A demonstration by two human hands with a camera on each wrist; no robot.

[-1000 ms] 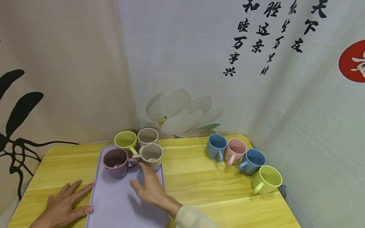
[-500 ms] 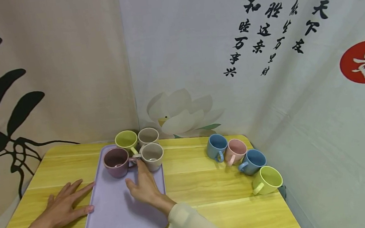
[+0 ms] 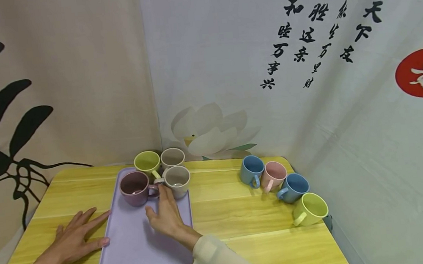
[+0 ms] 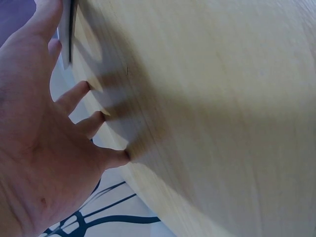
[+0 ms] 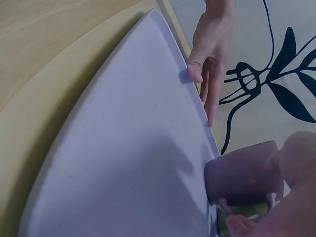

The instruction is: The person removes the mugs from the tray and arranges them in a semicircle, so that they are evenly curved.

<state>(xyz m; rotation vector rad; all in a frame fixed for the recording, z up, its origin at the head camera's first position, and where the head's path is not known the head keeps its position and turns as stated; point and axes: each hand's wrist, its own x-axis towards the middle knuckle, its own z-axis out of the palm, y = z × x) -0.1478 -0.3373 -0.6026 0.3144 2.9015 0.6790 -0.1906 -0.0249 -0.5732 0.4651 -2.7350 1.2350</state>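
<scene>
Right now the right hand [image 3: 168, 217] lies over the lilac tray [image 3: 131, 250], fingers straight and a little spread, fingertips up against the handle of the mauve mug [image 3: 134, 188] and the base of the near beige mug [image 3: 177, 181]; whether a finger actually hooks the handle cannot be told. Its cream sleeve [image 3: 217, 259] crosses the tray's near right corner.

The left hand [image 3: 71, 243] rests flat on the yellow wooden surface [image 3: 242, 214], fingers splayed and straight, with its thumb and forefinger touching the tray's left edge. The right wrist view shows that thumb tip pressed against the rim, and the left wrist view shows the palm and fingers laid on the wood.

4 mugs stand upright at the far end of the tray: the mauve mug at the left, the near beige mug just right of it, and behind them a green mug [image 3: 147, 162] and a second beige mug [image 3: 172, 157], all close together.

Well apart from the tray, 4 more mugs sit in a slanting row near the surface's right edge: a blue mug [image 3: 251, 170], a pink mug [image 3: 274, 175], another blue mug [image 3: 293, 187] and a lime mug [image 3: 310, 208].
</scene>
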